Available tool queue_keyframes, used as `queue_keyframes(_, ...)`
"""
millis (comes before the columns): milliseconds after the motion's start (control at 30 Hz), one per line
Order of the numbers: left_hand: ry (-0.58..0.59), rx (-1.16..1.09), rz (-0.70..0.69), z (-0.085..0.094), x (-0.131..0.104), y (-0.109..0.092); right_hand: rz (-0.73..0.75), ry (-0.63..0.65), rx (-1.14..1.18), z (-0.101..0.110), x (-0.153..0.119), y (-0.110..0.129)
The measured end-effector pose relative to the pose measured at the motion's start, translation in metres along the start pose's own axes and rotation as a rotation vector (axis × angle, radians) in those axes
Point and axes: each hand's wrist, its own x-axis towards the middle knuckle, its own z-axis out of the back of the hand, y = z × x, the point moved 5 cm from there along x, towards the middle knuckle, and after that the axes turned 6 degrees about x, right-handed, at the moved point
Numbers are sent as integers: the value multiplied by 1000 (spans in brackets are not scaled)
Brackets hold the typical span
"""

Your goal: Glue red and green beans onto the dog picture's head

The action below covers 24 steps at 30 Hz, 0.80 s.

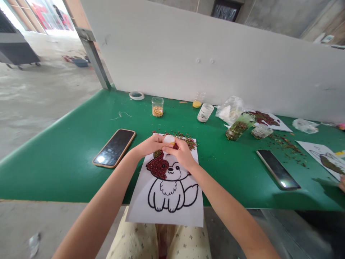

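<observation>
A small white glue bottle point(169, 139) is tilted with its thin tip pointing down over the drawing. My left hand point(153, 144) and my right hand point(182, 154) are both closed around it. Under them lies a paper with a line drawing point(168, 201) of a seated animal, its lower edge hanging over the table edge. Red beans point(156, 167) cover the left side of the animal's face, and green beans fill part of one ear. Loose beans point(190, 142) lie scattered at the paper's top edge. My fingers hide part of the head.
Phones lie left point(114, 148) and right point(277, 169) on the green table point(67, 154). Farther back are a corn-kernel jar point(157, 108), a tape roll point(137, 95), a tipped plastic cup point(205, 112) and a bean-filled container point(239, 126). Another person's hand point(342, 182) is beside a drawing point(320, 156).
</observation>
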Motion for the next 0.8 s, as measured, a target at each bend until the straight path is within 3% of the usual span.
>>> queue_keyframes(800, 15, 58, -21, 1, 0, -2, -13, -8, 1, 0, 1, 1)
